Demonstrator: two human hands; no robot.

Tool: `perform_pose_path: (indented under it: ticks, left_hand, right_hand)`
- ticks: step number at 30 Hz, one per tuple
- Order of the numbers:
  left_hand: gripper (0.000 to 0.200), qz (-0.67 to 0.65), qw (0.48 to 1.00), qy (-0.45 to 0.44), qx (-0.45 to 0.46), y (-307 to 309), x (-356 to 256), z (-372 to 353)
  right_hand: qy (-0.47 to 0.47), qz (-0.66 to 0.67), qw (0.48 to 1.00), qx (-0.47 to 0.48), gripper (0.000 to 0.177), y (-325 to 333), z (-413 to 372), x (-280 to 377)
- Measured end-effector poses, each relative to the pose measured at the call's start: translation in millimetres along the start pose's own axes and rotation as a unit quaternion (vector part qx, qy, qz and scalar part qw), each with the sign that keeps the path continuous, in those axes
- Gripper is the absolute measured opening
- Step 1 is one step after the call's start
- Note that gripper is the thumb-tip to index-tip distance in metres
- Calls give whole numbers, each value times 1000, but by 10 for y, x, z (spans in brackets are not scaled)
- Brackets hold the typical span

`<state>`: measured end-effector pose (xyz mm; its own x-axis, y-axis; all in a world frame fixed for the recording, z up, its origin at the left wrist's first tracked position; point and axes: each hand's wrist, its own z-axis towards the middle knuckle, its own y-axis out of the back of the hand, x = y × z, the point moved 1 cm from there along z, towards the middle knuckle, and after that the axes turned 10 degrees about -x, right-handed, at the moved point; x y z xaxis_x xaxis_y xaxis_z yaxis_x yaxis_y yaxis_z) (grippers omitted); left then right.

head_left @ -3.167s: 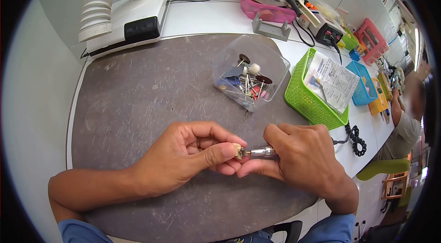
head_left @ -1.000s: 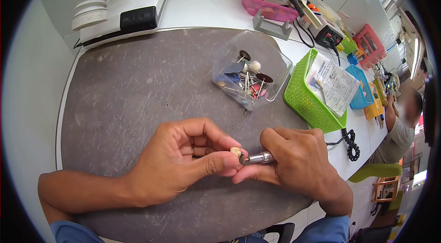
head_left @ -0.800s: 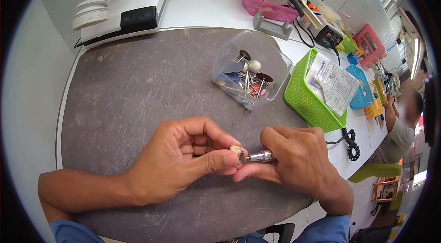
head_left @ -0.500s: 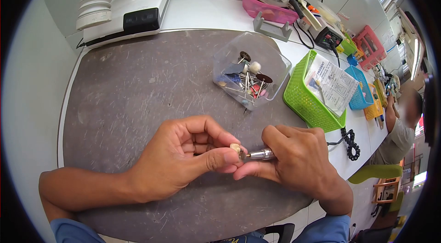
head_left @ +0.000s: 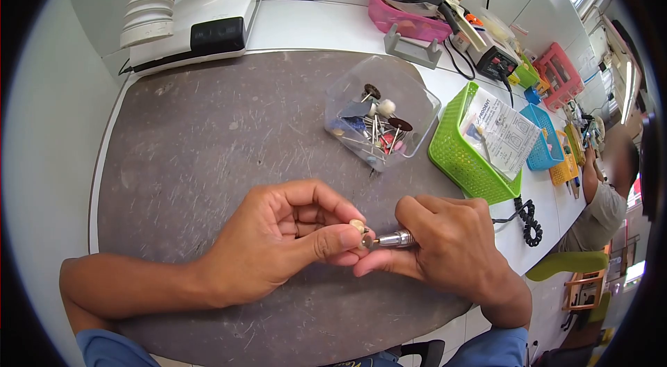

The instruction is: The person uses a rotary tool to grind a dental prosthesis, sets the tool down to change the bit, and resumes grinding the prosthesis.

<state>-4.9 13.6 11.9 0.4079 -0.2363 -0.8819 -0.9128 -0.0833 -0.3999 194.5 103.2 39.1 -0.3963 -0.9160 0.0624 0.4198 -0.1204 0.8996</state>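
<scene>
Between the thumb and forefinger of my left hand (head_left: 288,242) is a small cream-coloured dental crown (head_left: 357,225), its lower part hidden by the fingertips. My right hand (head_left: 448,242) is wrapped round the metal nose of a rotary handpiece (head_left: 394,239), which points left. A small grey disc (head_left: 368,240) on the handpiece's shank sits right at the crown. Both hands are close together over the worn grey-brown work mat (head_left: 187,159), with my right thumb stretched toward the left fingertips.
Beyond my hands stands a clear plastic tub (head_left: 333,93) of mounted burs, discs and polishing tips. A green basket (head_left: 472,172) with a printed bag is to its right, near a coiled black cord (head_left: 532,224). A suction unit (head_left: 194,27) stands back left. Another person (head_left: 604,207) sits far right.
The whole view has shifted very slightly. My hands keep the same grip, and the disc stays against the crown with only a tiny change of angle.
</scene>
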Motion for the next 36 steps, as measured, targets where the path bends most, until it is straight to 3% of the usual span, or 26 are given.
perform_pose_path:
  ticks: [36]
  left_hand:
    - [16, 20, 1000, 4, -5, -4, -5, 3]
  right_hand:
    - [30, -17, 999, -30, 66, 13, 16, 5]
